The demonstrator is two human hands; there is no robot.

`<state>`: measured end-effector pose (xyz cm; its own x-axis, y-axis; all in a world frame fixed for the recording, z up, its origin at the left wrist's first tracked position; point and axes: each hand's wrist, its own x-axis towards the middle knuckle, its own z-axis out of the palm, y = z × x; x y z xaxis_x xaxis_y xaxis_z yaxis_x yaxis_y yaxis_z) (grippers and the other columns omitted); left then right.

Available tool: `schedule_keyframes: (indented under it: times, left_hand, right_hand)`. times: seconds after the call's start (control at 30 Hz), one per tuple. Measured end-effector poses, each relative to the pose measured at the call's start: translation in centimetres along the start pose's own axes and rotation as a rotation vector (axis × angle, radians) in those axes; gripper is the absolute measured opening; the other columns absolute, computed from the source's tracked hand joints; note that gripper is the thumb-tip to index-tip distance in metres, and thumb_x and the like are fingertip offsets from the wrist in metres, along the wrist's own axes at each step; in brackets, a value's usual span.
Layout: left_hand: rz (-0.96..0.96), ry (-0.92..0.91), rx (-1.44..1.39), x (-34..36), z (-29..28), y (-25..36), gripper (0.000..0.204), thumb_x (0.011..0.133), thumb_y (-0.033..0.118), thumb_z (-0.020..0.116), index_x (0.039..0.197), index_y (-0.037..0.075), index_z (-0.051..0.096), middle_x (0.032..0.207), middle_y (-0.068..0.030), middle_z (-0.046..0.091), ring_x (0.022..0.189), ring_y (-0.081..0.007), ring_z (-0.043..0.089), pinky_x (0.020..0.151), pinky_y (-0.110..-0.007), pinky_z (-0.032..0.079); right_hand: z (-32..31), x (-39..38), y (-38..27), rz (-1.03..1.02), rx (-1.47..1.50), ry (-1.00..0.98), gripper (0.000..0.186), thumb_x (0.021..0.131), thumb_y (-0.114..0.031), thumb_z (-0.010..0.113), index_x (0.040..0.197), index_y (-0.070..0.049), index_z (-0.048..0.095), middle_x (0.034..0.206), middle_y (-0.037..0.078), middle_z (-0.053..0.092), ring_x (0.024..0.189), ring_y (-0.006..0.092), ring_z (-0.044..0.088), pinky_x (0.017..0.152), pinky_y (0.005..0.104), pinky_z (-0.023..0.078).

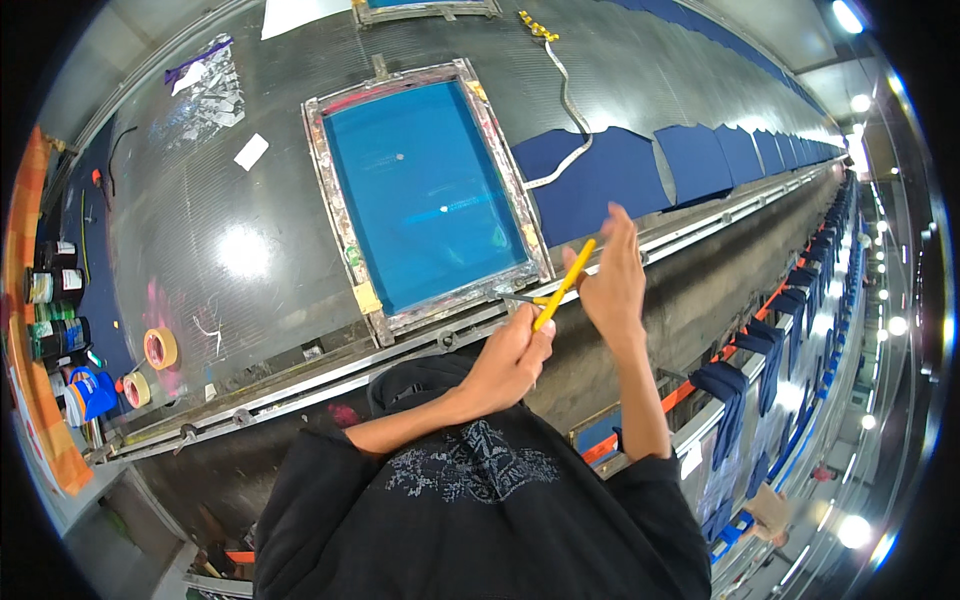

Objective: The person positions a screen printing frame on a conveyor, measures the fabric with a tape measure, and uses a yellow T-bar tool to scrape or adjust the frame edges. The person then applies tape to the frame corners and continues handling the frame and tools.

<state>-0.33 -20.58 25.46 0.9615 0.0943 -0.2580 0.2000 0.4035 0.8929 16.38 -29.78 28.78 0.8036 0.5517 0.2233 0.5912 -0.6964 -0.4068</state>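
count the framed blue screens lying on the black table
2. The fully visible screen lies just beyond the left hand; the second screen is farther off, cut by the picture's top edge. More may lie out of view.

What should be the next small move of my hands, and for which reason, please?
Probably, gently close the right hand on the upper end of the yellow tool, to steady it. The left hand grips its lower part, while the right hand is open beside the upper end, its fingers not wrapped around it.
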Motion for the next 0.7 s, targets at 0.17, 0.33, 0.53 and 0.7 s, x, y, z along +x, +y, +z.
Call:
schedule_keyframes:
  times: [0.17, 0.33, 0.53, 0.7]
  left_hand:
    - [0.005, -0.086, -0.055, -1.1, 0.9, -2.1, 0.022, 0.114, 0.027, 0.042, 0.110, 0.006, 0.040, 0.080, 0.0005, 0.047, 0.064, -0.0070, 0.046, 0.056, -0.026, 0.043]
    - [0.015, -0.300, -0.104, -1.0, -0.3, -2.6, 0.047, 0.095, 0.004, 0.056, 0.135, 0.003, 0.033, 0.121, -0.0079, 0.044, 0.108, -0.0125, 0.047, 0.090, -0.030, 0.044]
    - [0.093, -0.457, 0.055, -0.5, 0.6, -6.3, 0.057, 0.089, 0.012, 0.072, 0.136, 0.002, 0.043, 0.123, -0.0088, 0.059, 0.110, -0.0140, 0.059, 0.092, -0.032, 0.051]
    - [0.072, 0.281, 0.367, 0.5, -2.2, -7.7, 0.030, 0.086, 0.017, 0.078, 0.109, 0.005, 0.062, 0.091, -0.0005, 0.063, 0.084, -0.0138, 0.064, 0.079, -0.032, 0.050]
  right_hand:
    - [-3.7, -5.4, -0.8, 0.293, 0.539, -0.371, 0.045, 0.098, -0.018, 0.069, 0.132, 0.006, 0.052, 0.077, 0.012, 0.071, 0.071, 0.0170, 0.069, 0.061, 0.0310, 0.052]
    - [-2.9, -8.1, -3.2, 0.185, 0.323, -0.305, 0.075, 0.090, -0.031, 0.079, 0.142, 0.009, 0.043, 0.083, 0.014, 0.066, 0.072, 0.0270, 0.068, 0.065, 0.0364, 0.053]
    - [-5.3, -5.8, -4.2, -0.151, 0.147, -0.599, 0.050, 0.086, -0.005, 0.064, 0.137, -0.006, 0.061, 0.136, 0.015, 0.061, 0.130, 0.0344, 0.053, 0.114, 0.0486, 0.038]
    - [-3.6, -5.4, -3.9, -0.461, -0.142, -0.370, 0.031, 0.082, 0.004, 0.060, 0.106, -0.009, 0.076, 0.141, 0.011, 0.061, 0.141, 0.0326, 0.049, 0.121, 0.0512, 0.034]
